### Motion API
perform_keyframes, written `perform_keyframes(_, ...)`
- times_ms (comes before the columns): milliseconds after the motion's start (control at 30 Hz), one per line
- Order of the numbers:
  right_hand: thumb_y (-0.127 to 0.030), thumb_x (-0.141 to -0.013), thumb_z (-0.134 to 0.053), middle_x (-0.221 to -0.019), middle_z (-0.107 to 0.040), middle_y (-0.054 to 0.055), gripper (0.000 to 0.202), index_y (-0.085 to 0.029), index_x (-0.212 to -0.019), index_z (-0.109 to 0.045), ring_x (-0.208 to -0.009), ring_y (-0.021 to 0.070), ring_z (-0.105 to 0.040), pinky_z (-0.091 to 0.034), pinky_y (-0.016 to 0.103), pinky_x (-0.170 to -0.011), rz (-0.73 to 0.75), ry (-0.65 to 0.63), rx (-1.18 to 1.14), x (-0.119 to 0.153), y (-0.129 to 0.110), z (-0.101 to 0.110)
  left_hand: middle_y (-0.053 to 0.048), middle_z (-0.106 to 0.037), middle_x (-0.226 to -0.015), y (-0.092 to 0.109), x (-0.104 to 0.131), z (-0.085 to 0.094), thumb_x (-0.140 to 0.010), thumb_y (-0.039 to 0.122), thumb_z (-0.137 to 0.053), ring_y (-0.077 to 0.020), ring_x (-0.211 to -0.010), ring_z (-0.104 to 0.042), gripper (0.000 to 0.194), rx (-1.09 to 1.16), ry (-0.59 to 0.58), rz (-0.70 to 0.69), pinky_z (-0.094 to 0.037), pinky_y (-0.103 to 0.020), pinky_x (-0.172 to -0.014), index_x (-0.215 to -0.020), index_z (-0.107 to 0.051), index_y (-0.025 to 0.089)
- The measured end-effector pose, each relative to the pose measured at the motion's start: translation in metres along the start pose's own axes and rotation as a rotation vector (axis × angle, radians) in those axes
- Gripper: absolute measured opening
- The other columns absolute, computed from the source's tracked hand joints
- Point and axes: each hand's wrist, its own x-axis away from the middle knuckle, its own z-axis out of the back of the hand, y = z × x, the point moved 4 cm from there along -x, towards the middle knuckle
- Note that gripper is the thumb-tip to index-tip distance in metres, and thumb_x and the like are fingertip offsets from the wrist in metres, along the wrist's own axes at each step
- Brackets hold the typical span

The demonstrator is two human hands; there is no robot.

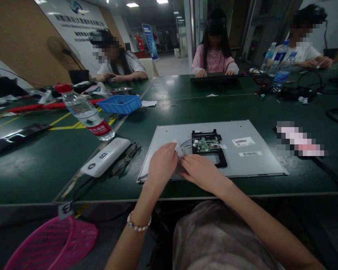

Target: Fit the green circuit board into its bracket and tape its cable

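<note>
A flat grey metal panel lies on the green table in front of me. On its middle sits a black bracket with a green circuit board, and thin cables run left from the board. My left hand is over the panel's left part, its fingers pinched on a small white piece. Close beside it, my right hand has bent fingers touching the lower side of that piece; whether they grip it is hidden. Two white labels are on the panel's right side.
Left of the panel are a white power bank, glasses, a water bottle and a blue tray. A pink phone lies right. Several people sit across the table. A pink basket is below the edge.
</note>
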Motion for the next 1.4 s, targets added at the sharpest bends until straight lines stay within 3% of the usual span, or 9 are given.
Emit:
perform_keyframes(167,-0.022,-0.091,-0.054,-0.106,-0.066,0.013,0.019,-0.010,-0.105,-0.059,-0.104,0.0241,-0.060,-0.046,0.037,-0.095,-0.040,-0.008,0.030,0.001,-0.001,0.006,-0.014,-0.055,-0.134,0.006,0.009,-0.016,-0.093,0.016,-0.039,-0.0228,-0.124,-0.052,0.037,-0.065,-0.059,-0.007,-0.040,-0.035,-0.105,-0.126,-0.053,0.008)
perform_keyframes(300,-0.018,-0.092,-0.049,-0.107,-0.065,0.013,0.019,-0.011,-0.109,-0.056,-0.105,0.0230,-0.059,-0.046,0.036,-0.094,-0.081,0.027,0.033,-0.003,-0.002,0.012,-0.011,-0.055,-0.135,0.008,0.013,-0.016,-0.091,0.012,-0.040,-0.0249,-0.129,-0.047,0.038,-0.095,-0.065,-0.011,-0.034,-0.045,-0.108,-0.126,-0.055,0.013)
perform_keyframes(500,-0.011,-0.090,-0.044,-0.118,-0.062,0.016,0.036,-0.007,-0.125,-0.048,-0.110,0.0233,-0.058,-0.046,0.036,-0.096,-0.101,0.041,-0.035,-0.004,-0.002,0.005,-0.012,-0.057,-0.132,0.012,0.015,-0.017,-0.092,0.011,-0.037,-0.0239,-0.128,-0.048,0.036,-0.053,-0.028,0.009,-0.035,-0.044,-0.108,-0.123,-0.057,0.012)
perform_keyframes(667,-0.016,-0.089,-0.044,-0.131,-0.055,0.021,0.056,-0.003,-0.142,-0.033,-0.118,0.0264,-0.053,-0.042,0.040,-0.101,-0.091,0.039,-0.065,0.004,-0.004,-0.004,-0.016,-0.059,-0.128,0.015,0.012,-0.021,-0.093,0.009,-0.036,-0.0225,-0.125,-0.052,0.036,-0.077,-0.041,0.022,-0.039,-0.037,-0.104,-0.122,-0.057,0.007)
perform_keyframes(800,-0.022,-0.086,-0.050,-0.140,-0.046,0.024,0.064,0.000,-0.143,-0.030,-0.126,0.0289,-0.047,-0.039,0.042,-0.105,-0.125,0.037,-0.105,0.011,-0.007,-0.007,-0.018,-0.056,-0.131,0.015,0.006,-0.021,-0.093,0.009,-0.037,-0.0229,-0.125,-0.051,0.036,-0.113,-0.087,0.059,-0.040,-0.035,-0.103,-0.124,-0.055,0.005)
perform_keyframes(1000,-0.027,-0.087,-0.056,-0.142,-0.044,0.025,0.066,0.000,-0.143,-0.033,-0.129,0.0301,-0.045,-0.039,0.044,-0.106,-0.175,0.027,-0.132,0.015,-0.011,-0.010,-0.016,-0.047,-0.141,0.011,0.006,-0.019,-0.094,0.012,-0.039,-0.0243,-0.131,-0.045,0.041,-0.110,-0.136,0.118,-0.035,-0.043,-0.107,-0.134,-0.046,0.009)
perform_keyframes(1133,-0.025,-0.087,-0.057,-0.143,-0.043,0.024,0.064,-0.004,-0.143,-0.034,-0.130,0.0295,-0.044,-0.039,0.046,-0.107,-0.186,0.039,-0.150,0.018,-0.011,-0.011,-0.014,-0.048,-0.141,0.008,0.009,-0.020,-0.095,0.019,-0.039,-0.0264,-0.131,-0.045,0.039,-0.073,-0.103,0.129,-0.034,-0.050,-0.106,-0.134,-0.044,0.012)
perform_keyframes(1267,-0.025,-0.088,-0.055,-0.143,-0.044,0.020,0.062,-0.007,-0.144,-0.034,-0.130,0.0270,-0.045,-0.039,0.043,-0.108,-0.130,0.014,-0.216,0.027,-0.007,0.001,-0.015,-0.056,-0.132,0.006,0.009,-0.022,-0.094,0.022,-0.043,-0.0270,-0.123,-0.052,0.036,-0.030,-0.057,0.133,-0.039,-0.044,-0.102,-0.128,-0.045,0.012)
perform_keyframes(1400,-0.031,-0.093,-0.049,-0.141,-0.049,0.014,0.056,-0.016,-0.145,-0.035,-0.126,0.0241,-0.050,-0.042,0.042,-0.105,-0.129,0.000,-0.303,0.047,0.013,0.032,-0.013,-0.058,-0.127,0.005,0.009,-0.023,-0.092,0.023,-0.046,-0.0263,-0.119,-0.054,0.032,0.016,0.008,0.143,-0.041,-0.041,-0.099,-0.123,-0.047,0.015)
